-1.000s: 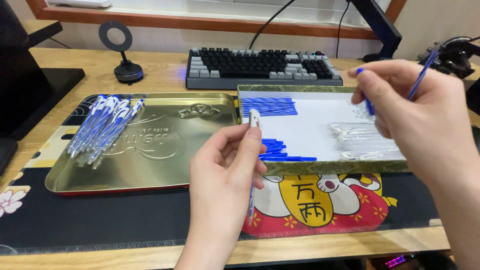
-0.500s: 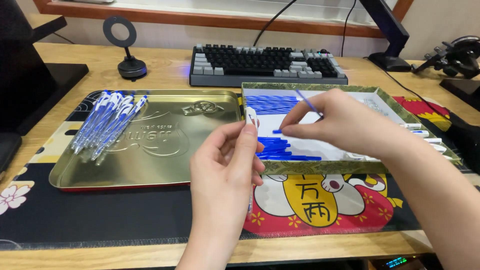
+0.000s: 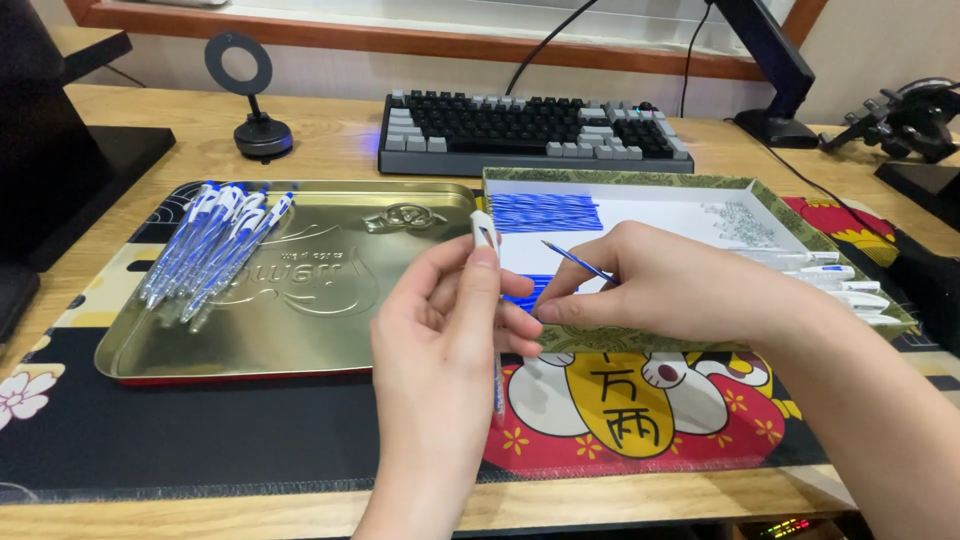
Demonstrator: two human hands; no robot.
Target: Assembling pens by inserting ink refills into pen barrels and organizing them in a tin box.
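- A shallow gold-coloured metal tray (image 3: pixel 300 330) lay at the left of the wooden counter (image 3: pixel 330 150), with a bundle of assembled blue-and-white pens (image 3: pixel 215 250) resting in its far left corner.
- The left hand (image 3: pixel 440 340) was closed around a clear plastic pen barrel (image 3: pixel 486 240) — pinched upright between thumb and fingers, white end uppermost, lower end pointing down past the palm.
- That barrel looked light, stiff and rather smooth; a grip along its middle, as here, seemed the surest hold.
- The right hand (image 3: pixel 665 290) pinched a thin blue ink refill (image 3: pixel 577 261) between its fingertips, just beside the left hand, the refill slanting up and away from the barrel, its tip short of the opening.
- The refill appeared slender and easily bent — best held near the end.
- Behind the hands stood a green-rimmed white box (image 3: pixel 700 183) holding rows of blue refills (image 3: pixel 545 212), small springs (image 3: pixel 738 222) and white pen caps (image 3: pixel 840 285).
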